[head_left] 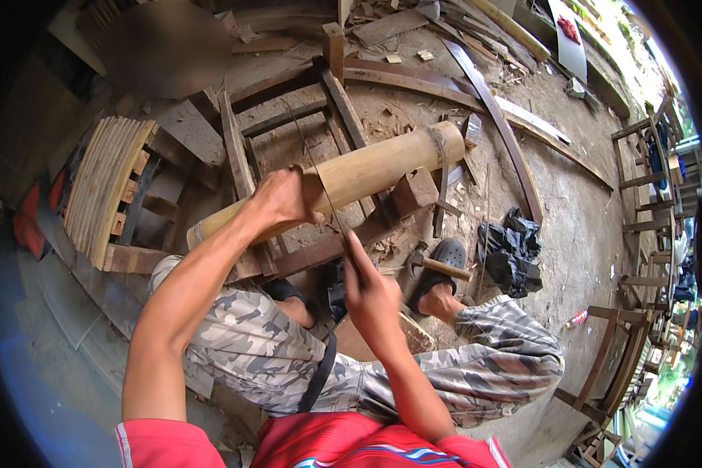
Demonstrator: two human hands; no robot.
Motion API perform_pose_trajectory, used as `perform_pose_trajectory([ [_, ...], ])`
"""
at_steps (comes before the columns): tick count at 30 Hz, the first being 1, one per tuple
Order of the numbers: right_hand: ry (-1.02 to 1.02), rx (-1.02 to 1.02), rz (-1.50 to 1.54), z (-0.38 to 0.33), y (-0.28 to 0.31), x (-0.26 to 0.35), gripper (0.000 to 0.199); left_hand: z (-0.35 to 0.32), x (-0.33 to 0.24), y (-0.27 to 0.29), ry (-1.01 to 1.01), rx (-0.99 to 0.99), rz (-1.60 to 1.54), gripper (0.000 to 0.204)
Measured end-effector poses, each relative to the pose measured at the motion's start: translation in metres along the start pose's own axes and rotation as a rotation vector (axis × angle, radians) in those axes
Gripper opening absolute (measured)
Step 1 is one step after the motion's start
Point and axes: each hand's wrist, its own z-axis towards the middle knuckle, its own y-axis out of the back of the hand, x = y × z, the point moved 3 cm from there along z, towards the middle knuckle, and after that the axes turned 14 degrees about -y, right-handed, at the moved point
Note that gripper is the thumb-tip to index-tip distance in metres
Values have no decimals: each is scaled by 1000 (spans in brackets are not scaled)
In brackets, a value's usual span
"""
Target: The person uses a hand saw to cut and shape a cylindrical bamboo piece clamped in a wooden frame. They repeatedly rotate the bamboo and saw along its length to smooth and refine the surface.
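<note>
A thick bamboo pole (382,166) lies slanted across a dark wooden frame (339,105) in front of my legs. My left hand (283,196) is closed over the bamboo, left of a thin saw blade (303,136). The blade crosses the pole near its middle, its far end extending beyond the bamboo over the frame. My right hand (372,295), slightly blurred, is closed around the saw's handle on the near side; the fingers hide most of that handle. A dark brown patch shows beside my left fingers, and I cannot make out what it is.
A hammer (442,267) with a wooden handle lies by my right shoe. Black plastic (513,251) is bunched to its right. A slatted bamboo piece (111,187) stands at left. Long boards (499,129) and scraps litter the ground; wooden frames (639,226) line the right.
</note>
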Motion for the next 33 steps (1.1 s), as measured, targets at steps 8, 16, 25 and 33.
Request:
perform_pose_trajectory([
  [8,-46,59,-61,-109,51,-33,57,-6,6,-7,48,-7,-43,98],
  [16,82,-57,-43,22,-5,17,47,0,7,1,-83,-107,48,76],
  [25,-135,101,-156,-113,59,-22,54,-4,10,-12,-115,-236,90,84],
  [33,17,-25,-50,18,-3,27,44,-4,-1,12,23,-60,-57,92],
])
